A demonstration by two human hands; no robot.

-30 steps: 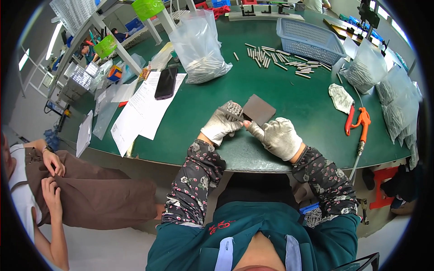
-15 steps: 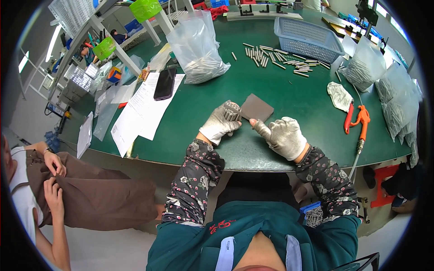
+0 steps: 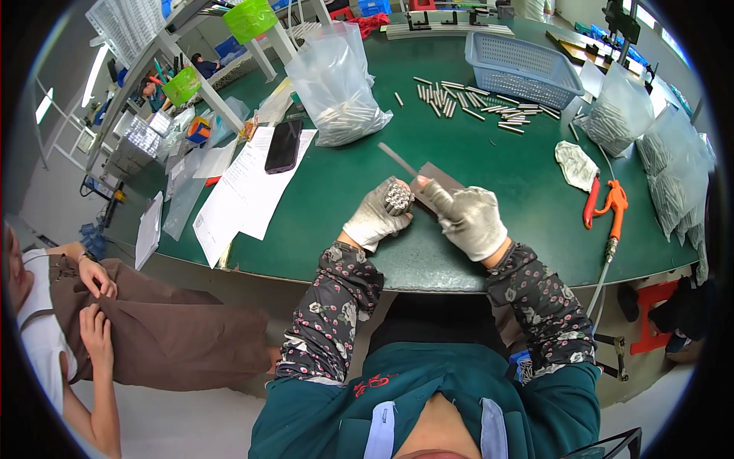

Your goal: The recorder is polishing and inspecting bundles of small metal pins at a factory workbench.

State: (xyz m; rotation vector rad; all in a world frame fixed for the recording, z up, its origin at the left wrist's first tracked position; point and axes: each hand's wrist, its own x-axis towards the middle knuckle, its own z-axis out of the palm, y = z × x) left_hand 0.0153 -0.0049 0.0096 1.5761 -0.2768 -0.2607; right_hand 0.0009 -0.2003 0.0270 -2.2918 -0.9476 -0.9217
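Note:
My left hand [image 3: 377, 214], in a white glove with bare fingertips, is closed around a bundle of short metal pins [image 3: 398, 197]. The pins' round ends face up. Just beside it, my right hand [image 3: 470, 218], gloved the same way, pinches a thin flat grey strip [image 3: 397, 159] that points away to the far left. The strip is clear of the pins, and its exact kind does not show. A flat brown-grey square plate [image 3: 446, 178] lies on the green table, partly hidden by my right hand.
Loose metal pins [image 3: 474, 103] lie before a blue basket [image 3: 524, 69]. Bags of pins stand at far left [image 3: 336, 99] and right [image 3: 673, 168]. A phone [image 3: 283, 145] rests on papers [image 3: 245, 183]. An orange air gun [image 3: 614, 203] is at right. A seated person [image 3: 92, 306] is at left.
The strip has come off the pin bundle and swung up, away from it. My right hand has moved slightly farther out, over the plate. The bundle's ends have turned upward.

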